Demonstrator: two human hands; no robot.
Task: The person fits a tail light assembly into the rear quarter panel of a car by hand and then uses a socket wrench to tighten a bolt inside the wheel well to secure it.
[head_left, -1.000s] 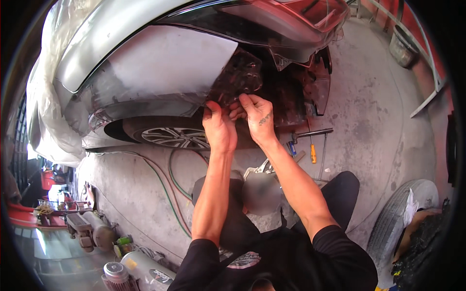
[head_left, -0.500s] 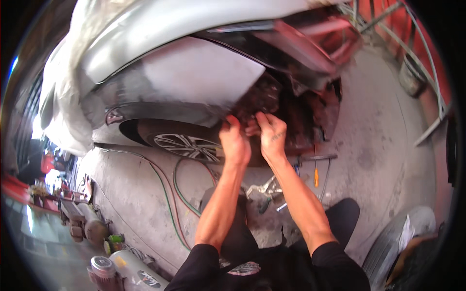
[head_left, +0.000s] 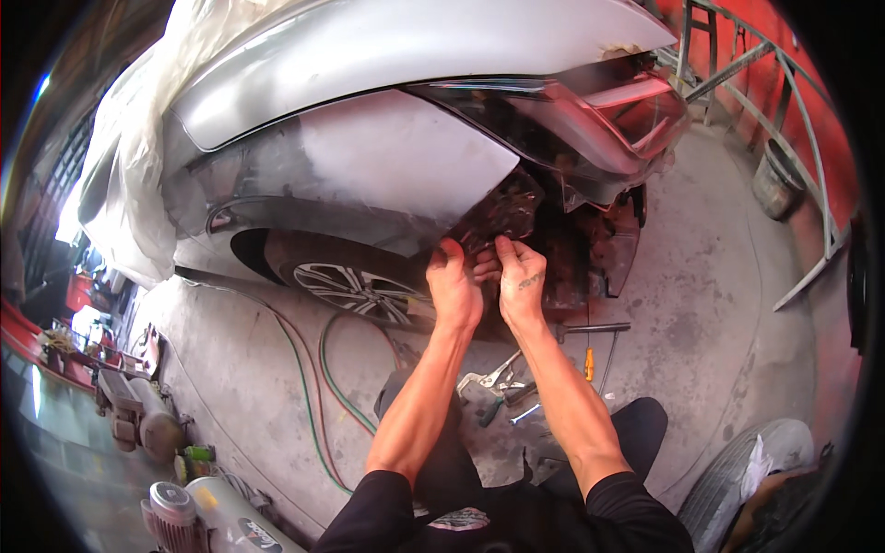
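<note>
My left hand (head_left: pixel 455 288) and my right hand (head_left: pixel 521 281) are close together at the lower corner of a car's fender (head_left: pixel 387 157), just past the wheel arch. Both have thumbs raised and fingers curled at the dark edge there. Whatever is pinched between the fingers is too small or hidden to make out. Above them, the fender is dark grey with a pale, whitish patch. Beyond my right hand lies a dark exposed cavity (head_left: pixel 576 244) beneath the car lamp (head_left: pixel 599 134). To the left of my hands is the wheel (head_left: pixel 355 286).
On the floor below my hands lie locking pliers (head_left: pixel 498 373), a yellow-handled screwdriver (head_left: pixel 589 364) and a long metal bar (head_left: pixel 595 327). Hoses (head_left: pixel 323 378) curve across the left. A loose tyre (head_left: pixel 747 479) is at lower right, a compressor (head_left: pixel 221 511) at lower left, and a bucket (head_left: pixel 777 180) hangs near a metal frame.
The view has shifted, so the car and floor tools sit lower in the picture. My hands stay at the same fender corner, with fingers slightly closer together.
</note>
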